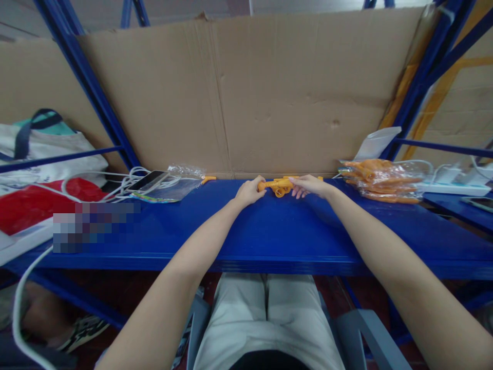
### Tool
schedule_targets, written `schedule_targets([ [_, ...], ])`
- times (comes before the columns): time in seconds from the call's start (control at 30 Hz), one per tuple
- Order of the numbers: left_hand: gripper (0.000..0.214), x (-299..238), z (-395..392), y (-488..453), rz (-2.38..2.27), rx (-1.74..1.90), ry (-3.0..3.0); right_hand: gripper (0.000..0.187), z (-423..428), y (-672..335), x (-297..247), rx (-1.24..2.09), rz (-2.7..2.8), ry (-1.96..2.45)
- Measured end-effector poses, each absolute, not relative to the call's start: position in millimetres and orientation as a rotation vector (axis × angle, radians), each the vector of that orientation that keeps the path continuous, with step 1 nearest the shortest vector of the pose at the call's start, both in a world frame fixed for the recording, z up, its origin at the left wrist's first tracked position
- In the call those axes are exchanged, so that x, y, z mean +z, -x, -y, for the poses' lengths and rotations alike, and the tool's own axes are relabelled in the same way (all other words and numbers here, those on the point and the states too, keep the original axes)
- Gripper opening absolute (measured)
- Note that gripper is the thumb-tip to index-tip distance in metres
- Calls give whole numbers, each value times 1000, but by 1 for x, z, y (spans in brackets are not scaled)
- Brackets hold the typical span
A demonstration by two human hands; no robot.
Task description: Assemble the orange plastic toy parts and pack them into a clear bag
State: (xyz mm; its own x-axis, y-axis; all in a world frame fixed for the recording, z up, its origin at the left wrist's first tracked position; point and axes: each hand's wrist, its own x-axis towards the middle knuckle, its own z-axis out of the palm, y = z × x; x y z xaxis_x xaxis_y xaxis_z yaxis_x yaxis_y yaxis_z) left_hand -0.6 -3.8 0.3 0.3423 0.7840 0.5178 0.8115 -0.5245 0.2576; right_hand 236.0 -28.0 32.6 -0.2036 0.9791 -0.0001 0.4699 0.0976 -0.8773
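Observation:
An orange plastic toy with small wheels lies on the blue shelf, close to the cardboard back wall. My left hand is closed round the toy's left end. My right hand rests over its right end, fingers curled down on it. Both arms reach forward across the shelf. The toy's middle shows between the two hands; its ends are hidden under my fingers.
A clear plastic bag and a phone with white cables lie at the left. Bagged orange parts sit at the right, beside a white power strip. A small orange piece lies near the cardboard. Blue uprights flank the shelf.

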Motion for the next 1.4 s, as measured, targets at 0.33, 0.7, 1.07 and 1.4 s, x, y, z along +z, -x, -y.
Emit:
schedule_targets([
  [0.33, 31, 0, 3, 0, 1507, -951, 2560, 35, 29, -242, 32, 1016, 1755, 1412],
  [0.7, 29, -2, 1, 2, 1481, -976, 2558, 35, 28, -242, 30, 1028, 1797, 1415],
  [1.07, 25, 0, 0, 2, 1487, -1074, 2608, 41, 27, -235, 28, 1115, 1727, 1441],
  [1.4, 23, 2, 4, -5, 1603, -1241, 2731, 24, 18, -237, 24, 850, 1789, 1297],
])
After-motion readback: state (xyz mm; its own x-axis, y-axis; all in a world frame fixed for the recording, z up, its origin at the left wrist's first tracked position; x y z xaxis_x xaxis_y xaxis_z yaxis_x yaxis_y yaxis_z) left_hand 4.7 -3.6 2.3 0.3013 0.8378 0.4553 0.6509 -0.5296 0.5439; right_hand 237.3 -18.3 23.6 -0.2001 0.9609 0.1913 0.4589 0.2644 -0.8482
